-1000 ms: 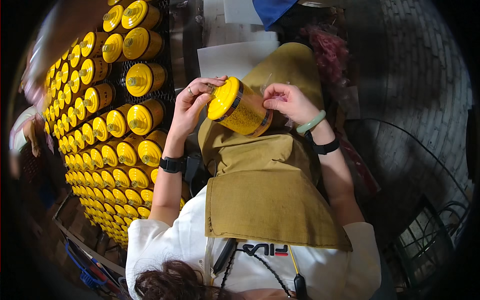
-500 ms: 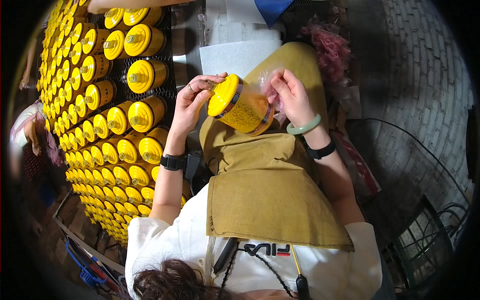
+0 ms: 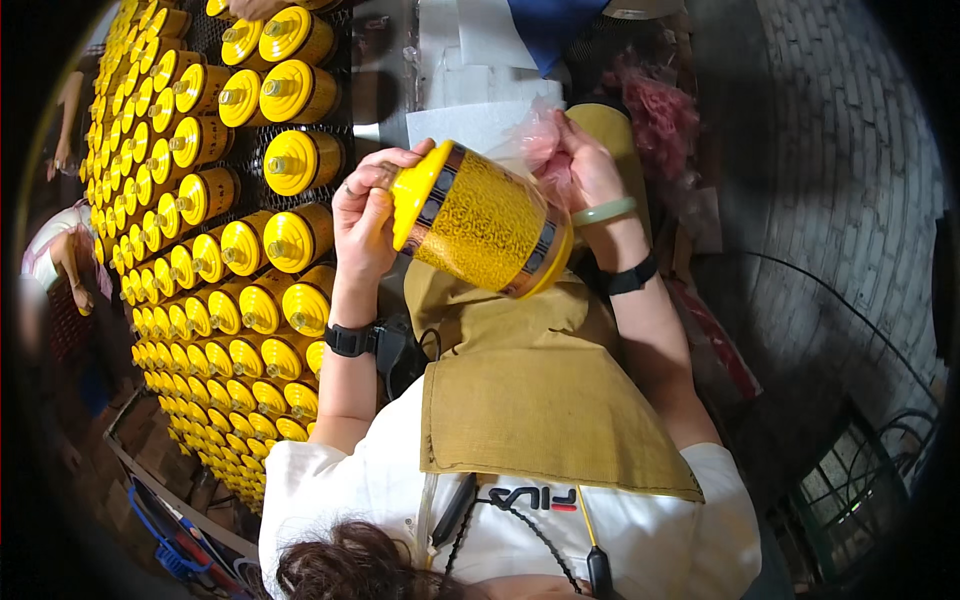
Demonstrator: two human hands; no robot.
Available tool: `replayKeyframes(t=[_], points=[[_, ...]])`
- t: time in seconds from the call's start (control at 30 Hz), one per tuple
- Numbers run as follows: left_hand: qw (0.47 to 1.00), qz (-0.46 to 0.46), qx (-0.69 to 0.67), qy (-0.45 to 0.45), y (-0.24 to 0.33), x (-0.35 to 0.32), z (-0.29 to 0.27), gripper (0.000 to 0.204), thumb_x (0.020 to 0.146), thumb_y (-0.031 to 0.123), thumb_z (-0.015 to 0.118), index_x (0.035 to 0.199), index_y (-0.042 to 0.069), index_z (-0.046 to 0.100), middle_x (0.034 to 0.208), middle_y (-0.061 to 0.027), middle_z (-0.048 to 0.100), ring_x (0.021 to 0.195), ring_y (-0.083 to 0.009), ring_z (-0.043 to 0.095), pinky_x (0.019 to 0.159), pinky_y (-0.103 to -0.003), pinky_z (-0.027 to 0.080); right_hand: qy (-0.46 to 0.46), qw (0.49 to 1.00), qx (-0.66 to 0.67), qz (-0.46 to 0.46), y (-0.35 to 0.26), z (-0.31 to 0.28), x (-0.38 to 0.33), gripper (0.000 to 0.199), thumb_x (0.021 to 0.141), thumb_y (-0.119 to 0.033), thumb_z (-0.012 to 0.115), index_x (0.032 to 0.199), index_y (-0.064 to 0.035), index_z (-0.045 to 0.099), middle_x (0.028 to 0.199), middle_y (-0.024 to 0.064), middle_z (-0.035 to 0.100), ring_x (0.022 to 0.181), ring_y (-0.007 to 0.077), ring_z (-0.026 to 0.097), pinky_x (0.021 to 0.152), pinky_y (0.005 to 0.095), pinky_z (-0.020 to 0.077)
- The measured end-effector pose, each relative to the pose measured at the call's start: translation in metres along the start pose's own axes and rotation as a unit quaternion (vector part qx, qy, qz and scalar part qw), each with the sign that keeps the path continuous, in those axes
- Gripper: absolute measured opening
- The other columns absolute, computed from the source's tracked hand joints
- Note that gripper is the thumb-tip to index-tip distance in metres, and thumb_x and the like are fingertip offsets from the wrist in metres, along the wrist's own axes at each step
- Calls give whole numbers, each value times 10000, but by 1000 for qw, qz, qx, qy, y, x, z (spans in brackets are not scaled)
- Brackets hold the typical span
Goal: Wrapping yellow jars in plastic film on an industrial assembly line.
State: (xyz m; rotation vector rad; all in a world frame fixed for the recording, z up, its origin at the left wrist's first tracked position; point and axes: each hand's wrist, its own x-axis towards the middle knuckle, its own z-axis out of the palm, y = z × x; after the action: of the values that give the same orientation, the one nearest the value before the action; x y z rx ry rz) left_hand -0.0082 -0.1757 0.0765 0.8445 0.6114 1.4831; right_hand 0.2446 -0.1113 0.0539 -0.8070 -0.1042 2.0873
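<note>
A yellow jar point(image 3: 485, 225) with a gold patterned body and dark bands lies tilted above my lap. My left hand point(image 3: 365, 215) grips its yellow lid end. My right hand point(image 3: 585, 165) is at the jar's base end, its fingers pinching a thin clear plastic bag point(image 3: 540, 150) against the base. A black watch is on my left wrist, and my right wrist has a green bangle and a black band. A mustard apron point(image 3: 540, 400) covers my lap under the jar.
Several rows of the same yellow jars point(image 3: 230, 250) lie packed on a dark rack at my left. White sheets point(image 3: 470, 120) and a pink bundle point(image 3: 660, 120) lie ahead. A brick wall point(image 3: 850, 150) is on the right. Another person point(image 3: 60, 250) stands at the far left.
The jar has come up closer and tilted more. My right hand slid from the jar's side to its base end, where the plastic bag now shows.
</note>
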Motion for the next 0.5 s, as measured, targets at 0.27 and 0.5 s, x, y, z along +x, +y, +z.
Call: replayKeyframes(t=[0.27, 0.5], points=[[997, -3, -37, 71, -3, -10, -14, 147, 1024, 173, 541, 1090, 64, 616, 1289, -154, 546, 1331, -394, 482, 1104, -486, 402, 67, 996, 1, -63, 7, 6, -3, 219, 1055, -218, 496, 1175, -51, 573, 915, 33, 600, 779, 155, 581, 743, 312, 516], [956, -123, -243, 108, -14, -38, -30, 469, 1002, 383, 538, 1342, 61, 540, 1314, -137, 612, 1152, -266, 625, 1006, -428, 502, 37, 999, 5, -12, 2, -4, -26, 209, 1058, -178, 491, 1189, -46, 586, 917, 23, 610, 781, 127, 583, 707, 281, 509]])
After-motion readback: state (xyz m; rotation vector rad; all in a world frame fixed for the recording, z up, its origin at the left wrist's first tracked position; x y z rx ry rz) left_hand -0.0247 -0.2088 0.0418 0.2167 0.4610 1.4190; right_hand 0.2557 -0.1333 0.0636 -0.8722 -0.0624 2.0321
